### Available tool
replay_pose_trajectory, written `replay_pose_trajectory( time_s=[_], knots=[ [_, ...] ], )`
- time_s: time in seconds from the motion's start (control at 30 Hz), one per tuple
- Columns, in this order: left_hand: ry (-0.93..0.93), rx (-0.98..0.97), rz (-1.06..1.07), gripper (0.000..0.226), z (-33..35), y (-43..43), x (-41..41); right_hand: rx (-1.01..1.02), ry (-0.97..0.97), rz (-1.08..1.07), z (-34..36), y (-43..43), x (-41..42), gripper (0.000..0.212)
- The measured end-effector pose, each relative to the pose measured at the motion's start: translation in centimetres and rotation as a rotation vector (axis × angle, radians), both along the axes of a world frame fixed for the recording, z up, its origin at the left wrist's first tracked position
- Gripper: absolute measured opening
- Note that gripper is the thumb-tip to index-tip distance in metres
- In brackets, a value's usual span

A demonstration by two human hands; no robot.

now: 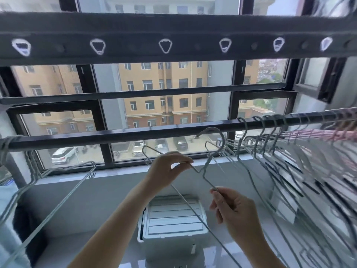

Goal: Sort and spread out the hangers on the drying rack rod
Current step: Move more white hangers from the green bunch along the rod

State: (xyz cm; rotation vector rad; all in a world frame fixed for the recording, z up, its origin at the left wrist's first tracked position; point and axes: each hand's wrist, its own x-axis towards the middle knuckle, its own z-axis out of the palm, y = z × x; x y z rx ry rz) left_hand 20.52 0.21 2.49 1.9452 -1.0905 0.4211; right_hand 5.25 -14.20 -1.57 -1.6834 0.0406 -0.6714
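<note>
A dark drying rack rod [154, 131] runs across the view in front of the window. A grey wire hanger [209, 163] is off the rod, its hook just below it. My left hand [168, 171] pinches its left shoulder wire. My right hand [235, 211] pinches the wire on its right side, lower down. A dense bunch of grey hangers [280, 151] hangs on the rod's right part. A few hangers [63, 186] hang at the rod's far left end.
A thick dark bar with triangular holes [166, 46] crosses overhead. Striped pink cloth [328, 134] hangs at the far right. A white lidded bin [173, 217] stands on the floor below the hands. The window sill [119, 173] lies just behind the rod.
</note>
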Motion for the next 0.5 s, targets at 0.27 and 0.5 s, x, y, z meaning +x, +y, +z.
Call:
replay_pose_trajectory(
  time_s=[0.27, 0.5],
  knots=[
    [0.046, 0.005, 0.070, 0.025, 2.8, -7.3, 0.3, -0.079, 0.003, -0.183, 3.9, -3.7, 0.8, 0.015],
    [0.157, 0.195, 0.066, 0.050, 1.2, -9.6, 1.0, -0.185, 0.129, -0.256, 3.6, -5.1, 2.8, 0.015]
  ],
)
